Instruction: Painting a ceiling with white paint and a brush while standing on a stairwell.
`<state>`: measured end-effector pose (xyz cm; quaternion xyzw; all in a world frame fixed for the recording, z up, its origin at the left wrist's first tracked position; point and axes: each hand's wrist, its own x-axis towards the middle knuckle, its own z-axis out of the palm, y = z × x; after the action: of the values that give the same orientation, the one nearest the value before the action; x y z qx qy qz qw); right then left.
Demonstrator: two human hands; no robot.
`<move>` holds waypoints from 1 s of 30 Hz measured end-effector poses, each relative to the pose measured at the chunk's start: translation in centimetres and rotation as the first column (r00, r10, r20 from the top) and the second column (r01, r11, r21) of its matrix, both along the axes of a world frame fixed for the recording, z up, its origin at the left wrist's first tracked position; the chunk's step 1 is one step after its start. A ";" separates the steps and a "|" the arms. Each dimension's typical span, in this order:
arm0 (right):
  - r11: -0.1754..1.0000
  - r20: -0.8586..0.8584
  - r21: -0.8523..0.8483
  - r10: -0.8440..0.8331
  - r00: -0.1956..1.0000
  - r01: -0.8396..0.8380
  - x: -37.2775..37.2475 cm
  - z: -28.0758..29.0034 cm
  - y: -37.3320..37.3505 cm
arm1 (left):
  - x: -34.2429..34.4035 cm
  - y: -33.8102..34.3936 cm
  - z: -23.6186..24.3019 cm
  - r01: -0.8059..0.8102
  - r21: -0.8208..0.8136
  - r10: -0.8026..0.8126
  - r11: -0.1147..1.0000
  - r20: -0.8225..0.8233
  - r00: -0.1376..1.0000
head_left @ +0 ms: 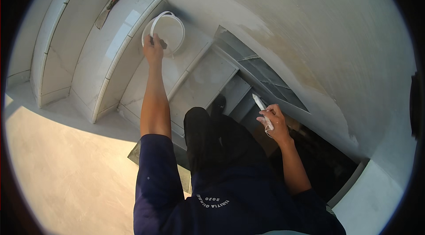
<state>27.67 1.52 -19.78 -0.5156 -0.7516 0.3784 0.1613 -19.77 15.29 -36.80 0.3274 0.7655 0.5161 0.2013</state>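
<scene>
My left hand (153, 47) reaches to the white bucket (176, 36) on a tiled step, fingers closed on a small dark object (161, 43) at its mouth, beside the raised handle; I cannot make out what the object is. My right hand (273, 122) is closed around a slim white stick-like tool (259, 103) with a loop of cord at its lower end, held over the lower steps. A putty knife (106, 11) with a dark handle lies on the step up to the left of the bucket.
Curved tiled stairs (86, 67) rise to the left, with a pale low wall (62, 164) below them. A plastered wall (327, 49) with a recessed dark panel (259, 69) runs along the right. A dark opening (318, 159) lies below my right arm. My legs (208, 142) are on the lower stairs.
</scene>
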 end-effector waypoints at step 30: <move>0.400 -0.413 -0.891 -0.910 -0.018 0.213 -32.6 -38.3 12.0 | 3.8 -25.4 -26.0 0.047 -0.287 0.186 0.957 0.730 0.658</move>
<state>-4.88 13.53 -58.04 -0.5009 -0.0313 0.6868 0.5258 -16.01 -10.11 -62.81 0.0239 0.6914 0.4982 0.5226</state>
